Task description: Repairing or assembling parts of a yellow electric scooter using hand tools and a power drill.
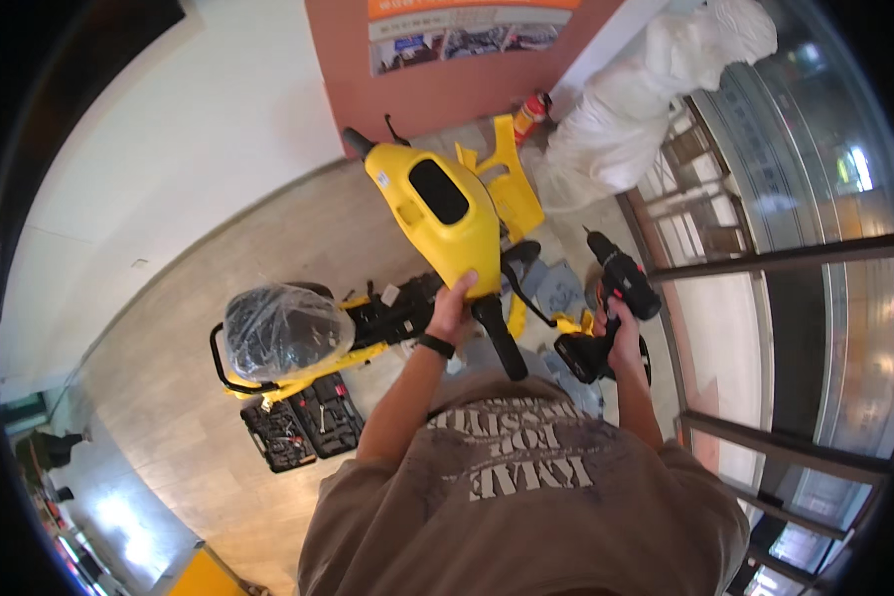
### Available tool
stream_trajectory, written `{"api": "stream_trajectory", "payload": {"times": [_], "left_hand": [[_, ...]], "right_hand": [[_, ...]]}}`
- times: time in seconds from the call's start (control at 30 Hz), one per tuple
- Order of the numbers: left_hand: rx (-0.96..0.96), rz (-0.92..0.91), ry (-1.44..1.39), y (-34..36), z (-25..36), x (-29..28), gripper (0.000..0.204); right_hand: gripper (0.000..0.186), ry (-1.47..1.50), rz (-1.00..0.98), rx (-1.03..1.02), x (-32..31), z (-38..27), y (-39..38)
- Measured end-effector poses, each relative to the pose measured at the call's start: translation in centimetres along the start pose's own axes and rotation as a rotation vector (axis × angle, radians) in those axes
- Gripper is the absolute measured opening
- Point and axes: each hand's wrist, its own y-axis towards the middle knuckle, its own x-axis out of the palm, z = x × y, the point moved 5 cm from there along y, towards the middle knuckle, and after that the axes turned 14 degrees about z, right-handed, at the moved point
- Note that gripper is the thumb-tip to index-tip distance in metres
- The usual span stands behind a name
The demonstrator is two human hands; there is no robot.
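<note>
My left hand (450, 313) grips the lower edge of the yellow handlebar cover (412, 214) of a scooter, beside a black handlebar grip (499, 338). The cover has a dark oval panel (437, 194) in its middle. My right hand (616, 333) is closed round the handle of a black cordless drill (621, 273), held upright with its bit pointing up and away from me. Behind and left, the scooter's seat (286, 333) is wrapped in clear plastic, and its dark frame (387, 318) is exposed. A loose-looking yellow body panel (517, 184) stands beyond the cover.
An open black toolbox (298, 422) with tools lies on the floor at left. A red extinguisher (532, 114) stands by the wall. A plastic-covered statue (626, 119) and glass framework (805, 258) line the right. A yellow object (197, 571) is at the lower left.
</note>
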Motion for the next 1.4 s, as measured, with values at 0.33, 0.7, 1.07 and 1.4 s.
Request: {"api": "stream_trajectory", "payload": {"times": [0.33, 0.7, 1.07, 1.4], "left_hand": [[-0.059, -0.054, 0.004, 0.4, -0.4, -1.0, 0.052], [-0.053, 0.050, -0.051, 0.6, -1.0, -1.1, 0.057], [-0.038, 0.092, -0.044, 0.0, -0.9, -1.5, 0.066], [-0.019, 0.091, 0.051, 0.3, -0.7, -1.9, 0.069]], "right_hand": [[0.016, -0.434, -0.039, -0.405, 0.2, -2.4, 0.5], [0.040, -0.335, -0.049, -0.658, 8.8, 2.5, 10.2], [0.097, -0.712, -0.262, -0.715, 25.7, -2.3, 9.2], [0.103, -0.832, -0.294, -0.638, 27.6, -2.5, 10.1]]}}
